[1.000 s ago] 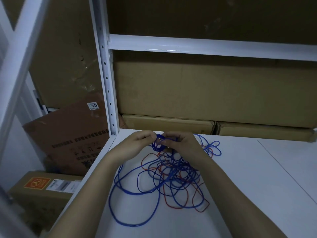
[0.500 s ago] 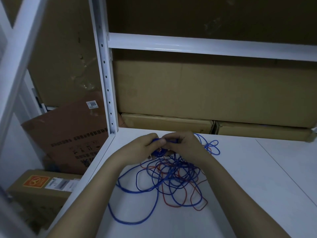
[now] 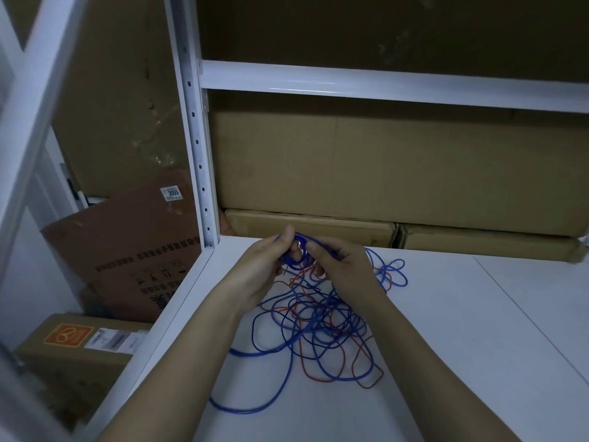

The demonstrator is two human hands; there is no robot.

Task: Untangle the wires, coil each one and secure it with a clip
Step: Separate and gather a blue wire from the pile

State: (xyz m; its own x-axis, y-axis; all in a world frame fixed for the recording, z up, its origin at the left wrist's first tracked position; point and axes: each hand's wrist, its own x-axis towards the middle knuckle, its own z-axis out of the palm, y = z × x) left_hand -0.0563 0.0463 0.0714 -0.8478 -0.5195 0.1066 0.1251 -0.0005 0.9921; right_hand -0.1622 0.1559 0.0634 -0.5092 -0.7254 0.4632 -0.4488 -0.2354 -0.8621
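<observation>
Both hands are raised just above the white shelf, close together near its back edge. The left hand pinches the blue wire between thumb and fingers, with what looks like the free end poking up past the fingertips. The right hand has its grip closed on the same wire, and between the 2 hands sit a few small blue loops, the start of a coil.

That is about all that is done, I would say. Most of the blue wire lies loose on the shelf below the wrists, thoroughly crossed with the red wire, which nobody is touching. A couple of blue loops also stray out to the right of the right hand.

So the task looks to be in its early part: the blue coil is barely begun, the tangle is not yet sorted, the red wire has yet to be coiled at all, and I can see no clip anywhere. Cardboard boxes stand behind the shelf.
</observation>
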